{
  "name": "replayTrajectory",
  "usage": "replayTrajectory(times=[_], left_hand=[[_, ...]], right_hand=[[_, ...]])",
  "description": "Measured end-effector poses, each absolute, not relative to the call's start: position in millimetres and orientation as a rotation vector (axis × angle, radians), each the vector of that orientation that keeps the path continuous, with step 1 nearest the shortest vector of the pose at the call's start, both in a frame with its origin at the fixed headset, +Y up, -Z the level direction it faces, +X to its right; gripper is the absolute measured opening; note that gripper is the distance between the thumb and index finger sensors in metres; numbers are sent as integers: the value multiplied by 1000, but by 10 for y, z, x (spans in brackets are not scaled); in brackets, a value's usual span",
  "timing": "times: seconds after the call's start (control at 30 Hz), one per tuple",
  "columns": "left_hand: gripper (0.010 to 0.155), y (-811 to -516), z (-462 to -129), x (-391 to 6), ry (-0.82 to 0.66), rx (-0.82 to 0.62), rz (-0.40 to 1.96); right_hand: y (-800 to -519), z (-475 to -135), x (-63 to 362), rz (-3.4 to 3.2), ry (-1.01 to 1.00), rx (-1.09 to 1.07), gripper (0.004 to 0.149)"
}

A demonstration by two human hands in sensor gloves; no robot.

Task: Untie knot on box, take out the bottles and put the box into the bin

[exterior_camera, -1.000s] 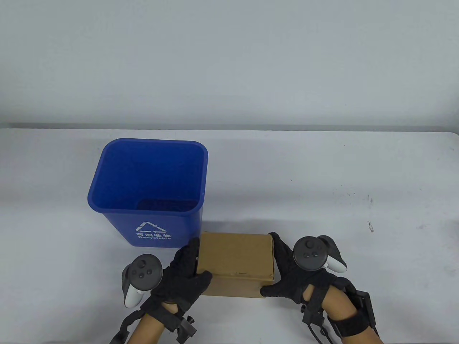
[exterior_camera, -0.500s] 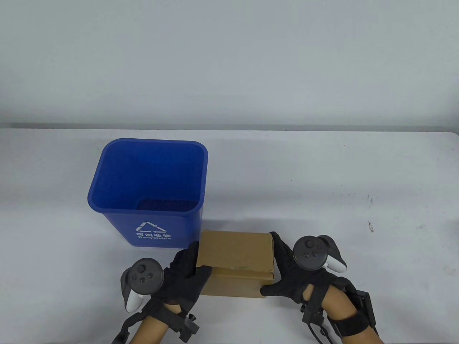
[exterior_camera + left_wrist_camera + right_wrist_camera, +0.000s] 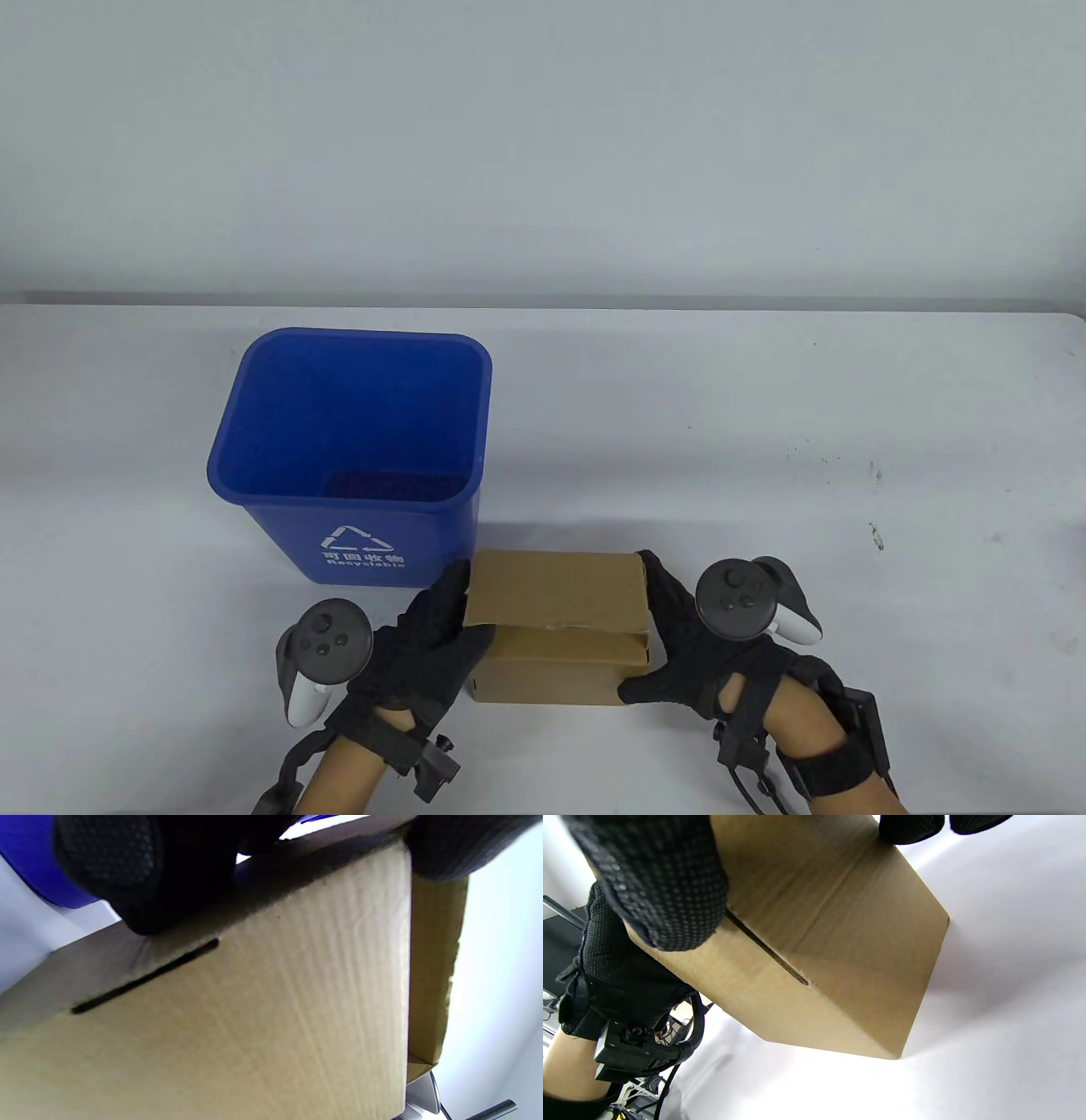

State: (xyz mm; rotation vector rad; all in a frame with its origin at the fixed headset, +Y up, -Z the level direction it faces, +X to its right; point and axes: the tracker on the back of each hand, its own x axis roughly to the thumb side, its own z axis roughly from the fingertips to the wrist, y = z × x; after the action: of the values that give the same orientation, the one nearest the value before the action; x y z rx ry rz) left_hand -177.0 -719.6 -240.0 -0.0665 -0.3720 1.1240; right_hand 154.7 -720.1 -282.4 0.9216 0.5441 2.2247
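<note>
- Nearest the front edge of the bench (image 3: 848, 407), the left hand (image 3: 428, 649) and the right hand (image 3: 691, 654) come in from below, each with a tracker strapped to its back.
- Between them sits the cardboard box (image 3: 551, 628), close to the bench's front edge and resting on the surface.
- The left hand grips the box's left end: its fingers (image 3: 441, 598) run up that side to the far corner, and its thumb sits at the near left corner, at the edge of the lid.
- The right hand grips the right end (fingers (image 3: 657, 586) laid along that side, thumb curled onto the near face low down), so the box is clamped from both ends.
- The lid's near edge stands raised above the front wall, leaving a dark gap along it; the left wrist view shows a narrow slot (image 3: 144, 976) in the side panel and the lid's flap jutting past the corner.
- In the right wrist view the box's lower far corner (image 3: 895, 1056) meets the bench, with bare white surface spreading out beyond it.
- Just behind the box on its left stands the blue bin (image 3: 356, 450), upright, mouth open; its near right corner comes very near the box's far left corner, though I cannot tell whether they touch.
- To the right of the bin and behind the box the bench lies open as far as its back edge, marked only by a few small dark specks (image 3: 874, 535).
</note>
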Motion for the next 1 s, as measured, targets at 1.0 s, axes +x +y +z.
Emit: replayTrajectory(times=[1.0], left_hand=[[101,-7119,-2551,-1888,-549,-341,1142]], right_hand=[[-7120,-2895,1801,1912,637,890,112]])
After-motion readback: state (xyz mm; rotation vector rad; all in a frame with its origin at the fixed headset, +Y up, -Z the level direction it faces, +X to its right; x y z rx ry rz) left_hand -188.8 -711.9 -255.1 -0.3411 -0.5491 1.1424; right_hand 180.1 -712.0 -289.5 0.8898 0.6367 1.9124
